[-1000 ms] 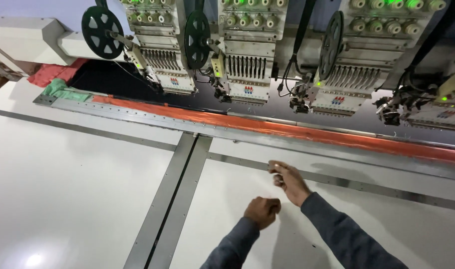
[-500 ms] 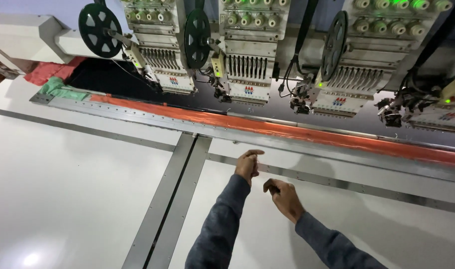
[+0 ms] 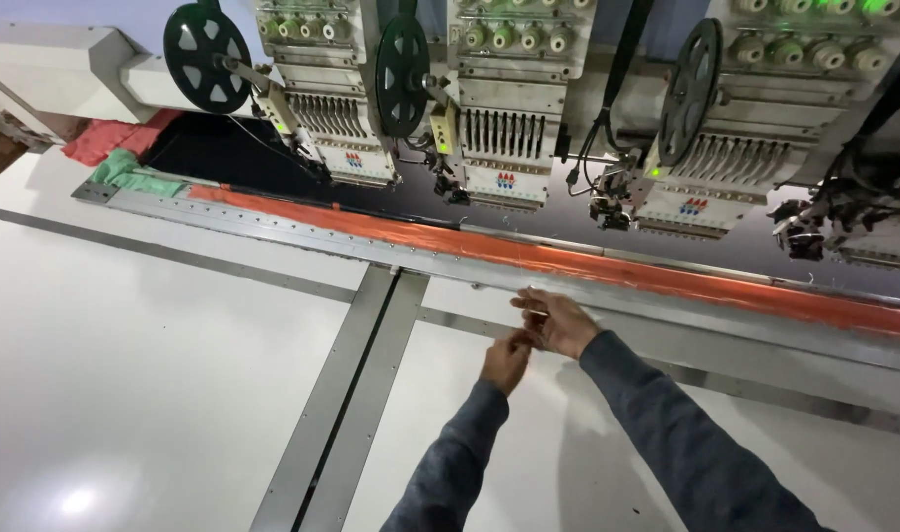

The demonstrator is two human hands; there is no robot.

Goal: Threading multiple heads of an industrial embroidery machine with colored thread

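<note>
My two hands meet over the white table, just in front of the metal frame rail (image 3: 667,305). My left hand (image 3: 506,361) is curled, with its fingertips against the underside of my right hand. My right hand (image 3: 560,321) lies just beyond it, fingers bent and partly stretched toward the rail. Whatever sits between the fingers is too small or too hidden to make out. Both arms wear grey sleeves. A long orange fabric strip (image 3: 568,264) runs along the rail, a little beyond my hands.
A row of embroidery heads (image 3: 504,148) with needles hangs over black cloth behind the rail. Black thread wheels (image 3: 206,57) sit between them. Red and green cloth (image 3: 125,158) is bunched at the far left. A metal seam (image 3: 356,384) crosses the white table (image 3: 145,374).
My left hand has drawn back from the rail toward me. My right hand has moved forward, and the two now touch. The small dark thing seen earlier in my right hand no longer shows.
</note>
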